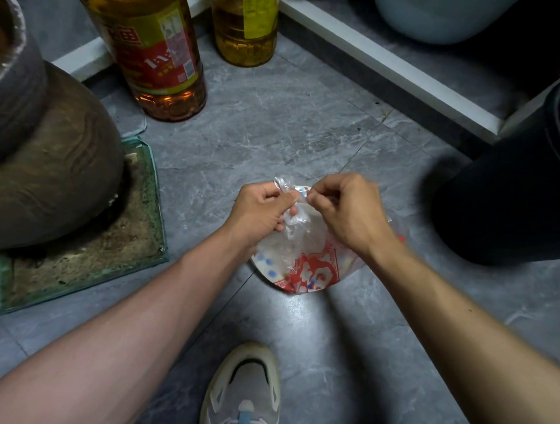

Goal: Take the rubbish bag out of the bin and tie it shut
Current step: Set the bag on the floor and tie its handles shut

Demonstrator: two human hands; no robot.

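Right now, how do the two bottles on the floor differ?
The near bottle looks bigger and has a red and green label; the far bottle looks smaller and has a yellow-green label. The near bottle stands nearer the brown jar; the far bottle stands farther back. Both are upright and hold amber liquid.

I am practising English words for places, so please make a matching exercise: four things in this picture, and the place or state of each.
Things
1. rubbish bag
2. bin
3. red-labelled oil bottle
4. shoe

Places or states
A. bottom edge, on the floor
B. far right, dark, apart from the bag
C. upper left, amber liquid inside
D. middle, its neck pinched by the left hand and the right hand

Pairs: 1-D, 2-B, 3-C, 4-A
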